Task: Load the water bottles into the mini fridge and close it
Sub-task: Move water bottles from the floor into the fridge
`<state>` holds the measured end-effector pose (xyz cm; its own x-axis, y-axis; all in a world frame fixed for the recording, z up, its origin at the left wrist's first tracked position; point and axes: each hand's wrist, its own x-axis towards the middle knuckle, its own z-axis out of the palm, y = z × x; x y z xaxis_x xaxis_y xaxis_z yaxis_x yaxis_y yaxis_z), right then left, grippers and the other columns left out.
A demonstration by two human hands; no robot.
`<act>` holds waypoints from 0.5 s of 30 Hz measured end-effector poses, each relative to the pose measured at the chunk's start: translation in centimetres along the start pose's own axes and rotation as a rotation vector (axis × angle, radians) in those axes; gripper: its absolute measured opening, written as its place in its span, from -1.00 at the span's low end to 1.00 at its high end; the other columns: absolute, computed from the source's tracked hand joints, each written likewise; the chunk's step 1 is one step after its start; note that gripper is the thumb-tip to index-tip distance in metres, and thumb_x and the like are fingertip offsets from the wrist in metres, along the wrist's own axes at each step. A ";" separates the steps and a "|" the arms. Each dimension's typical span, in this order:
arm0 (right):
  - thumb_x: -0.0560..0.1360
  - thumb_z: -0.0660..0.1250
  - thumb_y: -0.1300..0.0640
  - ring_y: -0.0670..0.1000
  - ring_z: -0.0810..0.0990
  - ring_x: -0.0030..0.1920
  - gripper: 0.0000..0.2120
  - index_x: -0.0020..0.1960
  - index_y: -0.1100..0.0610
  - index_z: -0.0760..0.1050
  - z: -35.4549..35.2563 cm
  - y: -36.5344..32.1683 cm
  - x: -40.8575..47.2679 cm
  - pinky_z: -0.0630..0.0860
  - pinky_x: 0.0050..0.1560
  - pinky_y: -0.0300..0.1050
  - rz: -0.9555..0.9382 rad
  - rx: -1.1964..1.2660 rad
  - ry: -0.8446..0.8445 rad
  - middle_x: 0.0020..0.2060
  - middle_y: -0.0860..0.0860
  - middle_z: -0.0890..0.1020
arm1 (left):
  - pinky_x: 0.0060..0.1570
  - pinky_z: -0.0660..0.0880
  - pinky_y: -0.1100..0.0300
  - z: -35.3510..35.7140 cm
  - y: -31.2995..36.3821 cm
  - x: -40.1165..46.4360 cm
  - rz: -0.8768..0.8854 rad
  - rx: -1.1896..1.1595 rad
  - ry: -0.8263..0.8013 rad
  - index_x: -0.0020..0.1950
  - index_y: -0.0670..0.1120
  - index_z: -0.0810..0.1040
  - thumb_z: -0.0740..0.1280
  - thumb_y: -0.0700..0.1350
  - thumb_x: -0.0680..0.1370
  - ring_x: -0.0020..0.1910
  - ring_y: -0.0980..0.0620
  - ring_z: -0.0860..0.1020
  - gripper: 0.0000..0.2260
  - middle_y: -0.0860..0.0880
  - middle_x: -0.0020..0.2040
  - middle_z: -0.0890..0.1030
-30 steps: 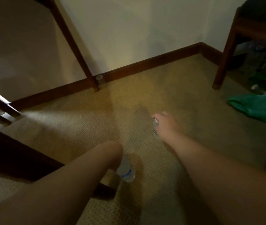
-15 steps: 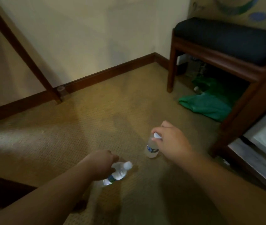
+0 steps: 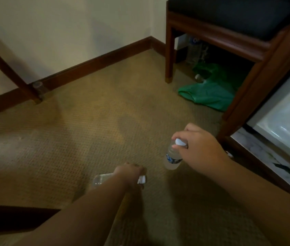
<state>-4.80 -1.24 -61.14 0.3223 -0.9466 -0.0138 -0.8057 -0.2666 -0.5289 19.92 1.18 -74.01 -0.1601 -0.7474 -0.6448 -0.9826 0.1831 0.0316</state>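
Note:
My right hand (image 3: 200,148) grips a small clear water bottle (image 3: 173,156) by its white cap, and the bottle hangs upright just above the carpet. My left hand (image 3: 129,173) is closed around a second clear bottle (image 3: 100,180) held sideways, with its base to the left and its white cap sticking out to the right of my fingers. The open mini fridge (image 3: 286,119) shows its white interior at the right edge, inside a dark wooden cabinet.
A wooden bench (image 3: 217,31) with a dark cushion stands at the back right, with a green bag (image 3: 209,95) and more bottles on the floor under it. A slanted wooden leg (image 3: 11,71) meets the baseboard at the left. Tan carpet (image 3: 69,132) covers the floor.
The view has swung right, bringing the open fridge into sight. Both hands with their bottles have risen off the carpet and drifted right; the left bottle has turned sideways.

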 end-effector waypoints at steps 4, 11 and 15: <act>0.56 0.40 -0.01 -0.15 0.47 -0.05 -0.78 0.20 -0.06 0.59 -0.7 0.7 -0.5 0.42 -0.03 -0.25 -0.010 0.010 0.041 0.00 -0.16 0.41 | 0.17 0.53 -0.02 0.7 1.3 0.9 -0.005 0.033 0.023 0.34 0.08 0.50 0.36 0.08 0.58 0.26 -0.04 0.56 -0.66 0.01 0.27 0.59; 0.55 0.42 -0.02 -0.15 0.48 -0.09 -0.80 0.17 -0.10 0.60 -5.6 1.1 -3.2 0.49 -0.08 -0.26 0.002 0.019 0.161 -0.02 -0.17 0.43 | 0.14 0.55 0.09 -2.8 3.4 -0.9 0.119 0.029 0.032 0.23 0.00 0.58 0.23 0.02 0.68 0.14 0.01 0.61 -0.79 -0.01 0.12 0.63; 0.55 0.41 -0.06 -0.15 0.49 -0.04 -0.75 0.22 -0.19 0.58 -9.2 1.0 -6.3 0.56 0.05 -0.15 0.136 0.030 0.261 0.01 -0.21 0.42 | -0.18 0.51 0.34 -7.6 5.7 -2.9 0.231 -0.137 0.196 -0.02 0.16 0.55 0.25 0.05 0.65 -0.14 0.23 0.65 -0.90 0.14 -0.11 0.69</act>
<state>-12.20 2.75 -53.76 0.0701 -0.9890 0.1303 -0.8167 -0.1319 -0.5618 14.03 -0.47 -66.10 -0.3821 -0.8073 -0.4498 -0.9197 0.2843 0.2710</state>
